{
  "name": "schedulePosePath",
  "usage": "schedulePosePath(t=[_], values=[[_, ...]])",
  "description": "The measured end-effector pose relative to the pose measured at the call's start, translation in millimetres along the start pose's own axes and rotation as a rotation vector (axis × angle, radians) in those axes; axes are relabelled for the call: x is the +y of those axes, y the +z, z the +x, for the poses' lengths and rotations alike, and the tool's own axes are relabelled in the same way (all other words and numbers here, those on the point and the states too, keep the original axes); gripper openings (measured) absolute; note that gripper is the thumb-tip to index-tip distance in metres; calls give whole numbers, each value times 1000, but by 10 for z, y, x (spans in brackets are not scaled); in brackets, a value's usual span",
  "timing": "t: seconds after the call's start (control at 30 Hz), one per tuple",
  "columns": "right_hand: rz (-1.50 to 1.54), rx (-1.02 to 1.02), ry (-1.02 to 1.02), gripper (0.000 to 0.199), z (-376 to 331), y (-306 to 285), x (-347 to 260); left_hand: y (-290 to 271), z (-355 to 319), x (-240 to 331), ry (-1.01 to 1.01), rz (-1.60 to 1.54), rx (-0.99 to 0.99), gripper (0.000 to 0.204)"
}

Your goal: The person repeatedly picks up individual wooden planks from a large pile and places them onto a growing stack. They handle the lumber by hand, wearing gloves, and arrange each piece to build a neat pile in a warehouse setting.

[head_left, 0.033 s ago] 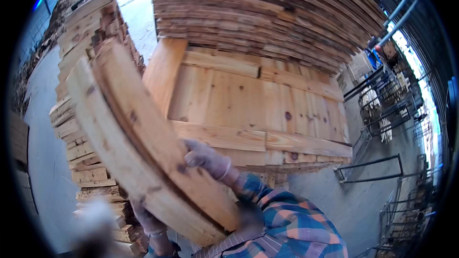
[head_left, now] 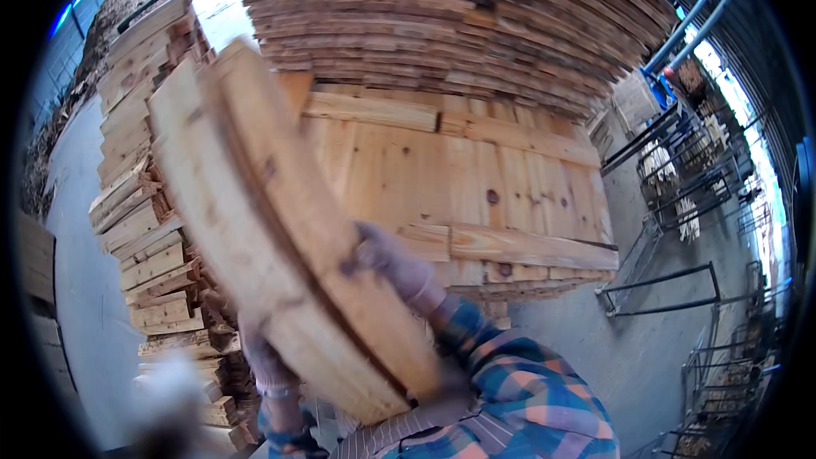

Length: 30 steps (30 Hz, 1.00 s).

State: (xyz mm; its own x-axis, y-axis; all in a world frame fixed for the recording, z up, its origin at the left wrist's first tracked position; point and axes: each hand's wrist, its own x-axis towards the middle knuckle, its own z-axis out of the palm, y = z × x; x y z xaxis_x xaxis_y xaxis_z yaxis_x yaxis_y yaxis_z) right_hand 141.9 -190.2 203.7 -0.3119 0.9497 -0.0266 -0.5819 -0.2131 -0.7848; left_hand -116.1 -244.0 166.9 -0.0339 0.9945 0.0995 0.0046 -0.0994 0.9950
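Two long, thick wooden boards lie side by side across my body, a pale board (head_left: 217,204) on the left and a yellower board (head_left: 295,174) on the right. My gloved right hand (head_left: 393,263) is closed round the outer edge of the yellower one. Under the left edge of the pale board, my gloved left hand (head_left: 268,361) supports the pair, its fingers partly hidden behind the wood. The boards' near ends rest close against my striped apron (head_left: 387,438). Beyond them is a low board pile (head_left: 399,174) with crosswise boards (head_left: 531,246) on its top layer.
A tall stack of boards (head_left: 425,25) rises behind the low pile. Along my left runs an uneven stack of planks (head_left: 140,229). To the right, a black metal frame (head_left: 663,310) stands on the concrete floor, with metal racks (head_left: 693,174) farther off.
The two held boards have swung: their far ends moved rightward and away, now covering more of the low pile. My right hand has shifted slightly right with them, still gripping.
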Motion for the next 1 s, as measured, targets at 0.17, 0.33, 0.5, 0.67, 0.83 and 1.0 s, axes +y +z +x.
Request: schedulePosePath(t=[0.17,0.33,0.5,0.67,0.83,1.0], values=[[-306,488,-152,73,-1104,-1167,-1136,1450,785,-378,-153,-395,-269,34],[-948,801,79,70,-2181,-2475,-2075,2053,1818,16,-203,238,-412,36],[-1035,1188,358,81,-2741,-3325,-1984,1670,2518,-850,-250,792,-391,53],[-932,1109,253,85,-2561,-3203,-1982,1340,2409,-689,61,1246,-226,72],[-724,1071,217,79,-2659,-3296,-1935,2502,1688,-500,513,486,-255,67],[-781,1087,116,65,-2636,-3412,-1845,4052,433,-247,343,1094,-699,90]])
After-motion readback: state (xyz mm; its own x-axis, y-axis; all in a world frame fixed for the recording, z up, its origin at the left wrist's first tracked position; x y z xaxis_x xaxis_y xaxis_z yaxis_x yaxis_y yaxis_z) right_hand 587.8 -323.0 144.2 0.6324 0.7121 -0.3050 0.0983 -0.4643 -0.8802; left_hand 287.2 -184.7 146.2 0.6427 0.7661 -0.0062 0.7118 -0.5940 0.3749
